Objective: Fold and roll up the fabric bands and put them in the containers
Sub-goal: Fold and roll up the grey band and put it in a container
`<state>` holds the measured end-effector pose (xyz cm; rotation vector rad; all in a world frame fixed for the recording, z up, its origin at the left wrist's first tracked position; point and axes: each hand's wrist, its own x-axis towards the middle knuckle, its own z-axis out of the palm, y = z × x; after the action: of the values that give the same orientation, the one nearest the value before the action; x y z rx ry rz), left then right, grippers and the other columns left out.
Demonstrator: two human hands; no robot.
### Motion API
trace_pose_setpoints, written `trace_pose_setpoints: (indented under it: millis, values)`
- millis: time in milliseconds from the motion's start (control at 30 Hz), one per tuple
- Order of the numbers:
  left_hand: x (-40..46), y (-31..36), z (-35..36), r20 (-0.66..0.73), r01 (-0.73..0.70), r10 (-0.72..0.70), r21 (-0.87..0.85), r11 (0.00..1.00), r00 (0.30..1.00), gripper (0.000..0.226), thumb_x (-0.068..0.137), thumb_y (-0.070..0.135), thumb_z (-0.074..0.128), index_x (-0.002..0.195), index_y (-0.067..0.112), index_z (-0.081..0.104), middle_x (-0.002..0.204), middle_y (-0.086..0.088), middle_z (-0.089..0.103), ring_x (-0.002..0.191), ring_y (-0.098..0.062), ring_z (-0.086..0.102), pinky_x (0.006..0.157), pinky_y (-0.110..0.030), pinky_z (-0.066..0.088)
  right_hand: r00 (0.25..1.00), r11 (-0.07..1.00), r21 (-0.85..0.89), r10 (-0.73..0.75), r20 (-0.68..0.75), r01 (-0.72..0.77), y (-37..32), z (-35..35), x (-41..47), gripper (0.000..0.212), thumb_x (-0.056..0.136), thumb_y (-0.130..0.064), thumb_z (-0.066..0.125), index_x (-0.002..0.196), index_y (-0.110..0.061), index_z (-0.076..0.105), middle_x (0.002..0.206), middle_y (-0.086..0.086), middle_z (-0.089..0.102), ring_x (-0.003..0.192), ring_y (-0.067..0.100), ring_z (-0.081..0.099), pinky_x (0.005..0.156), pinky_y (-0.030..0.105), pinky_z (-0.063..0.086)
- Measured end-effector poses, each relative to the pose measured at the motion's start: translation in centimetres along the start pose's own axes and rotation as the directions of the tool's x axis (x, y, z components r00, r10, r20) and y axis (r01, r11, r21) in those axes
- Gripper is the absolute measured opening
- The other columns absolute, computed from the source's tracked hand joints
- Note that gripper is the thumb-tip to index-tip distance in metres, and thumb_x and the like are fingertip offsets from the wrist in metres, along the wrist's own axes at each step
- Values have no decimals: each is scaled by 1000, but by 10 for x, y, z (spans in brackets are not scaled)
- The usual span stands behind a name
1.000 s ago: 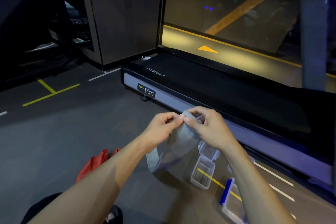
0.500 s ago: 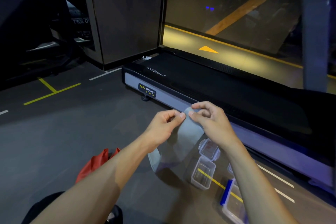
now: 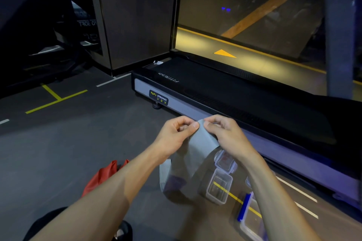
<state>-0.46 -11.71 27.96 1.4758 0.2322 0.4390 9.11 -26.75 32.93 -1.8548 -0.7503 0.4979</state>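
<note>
the grey fabric band (image 3: 199, 143) is held up over the floor (image 3: 78, 152), its top edge pinched between the left hand (image 3: 176, 135) and right hand (image 3: 225, 133); its tail hangs near the small container (image 3: 218, 190), which could be snagged and tipped as rolling proceeds.

So the grey band (image 3: 199, 144) is held up above the floor, its top edge pinched between both thumbs and fingers, the rest hanging down in a loose loop just left of the tub (image 3: 219, 189). That tub is small, clear and open, sitting upright on the floor. Its lid (image 3: 225, 160) lies right behind it. A bigger clear box (image 3: 252, 223) with a blue clip sits near the tub, to its right. A red band (image 3: 101, 177) lies bunched up, well left of the tub.
</note>
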Motion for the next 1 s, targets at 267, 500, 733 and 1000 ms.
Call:
trace_pose_setpoints:
  millis: [267,500,733,1000]
  values:
    - [1,-1,2,-12,-25,25,-3,1000,1000,13,96,20,70,85,13,67,67,-13,48,55,-10,37,50,-17,30,996,999,-26,-34,79,36,-2,-1,-6,14,93,-32,75,103,-24,71,88,-4,76,79,7,66,77,27,49]
    - [3,1,5,-64,-106,110,58,993,992,7,94,15,73,99,10,73,68,-16,53,61,-13,45,57,-17,37,997,997,-77,-19,-69,13,-3,-2,-3,21,81,-38,84,96,-27,75,88,-5,75,81,6,70,76,27,54]
    - [4,0,4,-59,-117,119,27,993,991,9,92,8,73,86,13,76,70,-11,59,62,-8,50,62,-15,41,997,998,-67,2,-81,-7,-6,-2,-6,25,78,-37,87,95,-24,75,84,-4,74,74,5,68,71,25,53]
    - [5,1,5,-11,-69,68,-75,995,998,5,95,20,72,91,20,74,79,-20,59,77,-26,51,73,-31,43,998,1000,-17,-17,-62,16,-8,-4,-7,11,83,-31,84,91,-28,77,79,-10,75,76,-1,68,72,16,50]
